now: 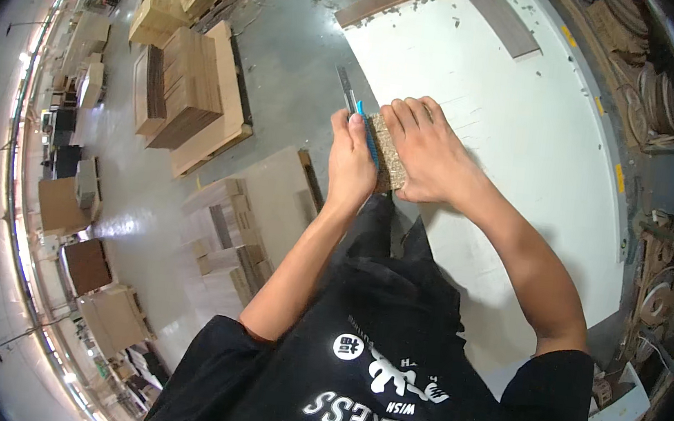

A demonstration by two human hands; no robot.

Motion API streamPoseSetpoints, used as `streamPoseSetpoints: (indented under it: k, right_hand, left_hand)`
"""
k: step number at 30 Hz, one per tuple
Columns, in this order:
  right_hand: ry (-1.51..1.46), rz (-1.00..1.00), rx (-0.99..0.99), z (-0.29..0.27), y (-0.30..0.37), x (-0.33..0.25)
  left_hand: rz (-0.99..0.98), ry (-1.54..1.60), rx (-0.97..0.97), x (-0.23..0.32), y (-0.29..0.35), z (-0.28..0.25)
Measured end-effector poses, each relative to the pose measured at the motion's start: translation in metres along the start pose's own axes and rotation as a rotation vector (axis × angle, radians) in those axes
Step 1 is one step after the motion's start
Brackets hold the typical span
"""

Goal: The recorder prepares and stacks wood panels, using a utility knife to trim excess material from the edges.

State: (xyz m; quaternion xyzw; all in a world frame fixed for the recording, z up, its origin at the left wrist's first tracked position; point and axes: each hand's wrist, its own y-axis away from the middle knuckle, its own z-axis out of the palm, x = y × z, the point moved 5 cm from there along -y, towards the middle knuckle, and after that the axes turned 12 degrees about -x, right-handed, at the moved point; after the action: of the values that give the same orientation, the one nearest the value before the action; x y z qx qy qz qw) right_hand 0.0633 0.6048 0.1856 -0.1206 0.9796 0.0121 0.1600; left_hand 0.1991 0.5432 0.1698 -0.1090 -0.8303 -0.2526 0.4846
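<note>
My left hand is closed around a blue utility knife, whose long metal blade points away from me to the upper left. Just right of the knife is a piece of particle board, its rough tan side facing up. My right hand grips this piece, with the fingers bent over its far end and the palm along its right side. The knife handle lies close along the board's left edge; whether the left fingers also touch the board is hidden.
A large white worktop with scattered chips extends to the right. Brown wood-grain strips rest at its far end. Stacked panels stand on a pallet at left, with more boards nearer. Shelves at right hold edge-banding rolls.
</note>
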Motion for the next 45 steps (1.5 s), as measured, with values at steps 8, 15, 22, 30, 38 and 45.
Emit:
streamPoseSetpoints:
  k: [8, 15, 22, 30, 38, 45]
  right_hand:
    - [0.009, -0.021, 0.005, 0.003, -0.002, 0.004]
    - [-0.040, 0.018, 0.015, 0.007, 0.004, 0.001]
    - [-0.018, -0.008, -0.006, 0.000, 0.002, 0.001]
    - [0.021, -0.031, 0.045, -0.001, -0.007, 0.000]
    - [0.051, 0.019, -0.076, 0.001, -0.004, -0.003]
    - [0.028, 0.013, -0.084, -0.002, -0.003, -0.005]
  left_hand:
    - [0.000, -0.341, 0.087, 0.008, -0.007, 0.008]
    - [0.113, 0.543, -0.207, -0.042, 0.017, -0.018]
    - [0.225, 0.152, -0.047, -0.030, 0.027, 0.005]
    - [-0.028, -0.295, 0.076, 0.010, 0.031, 0.008]
    - [0.172, 0.106, -0.176, -0.040, 0.058, -0.035]
    - [0.097, -0.599, -0.134, -0.015, 0.142, -0.017]
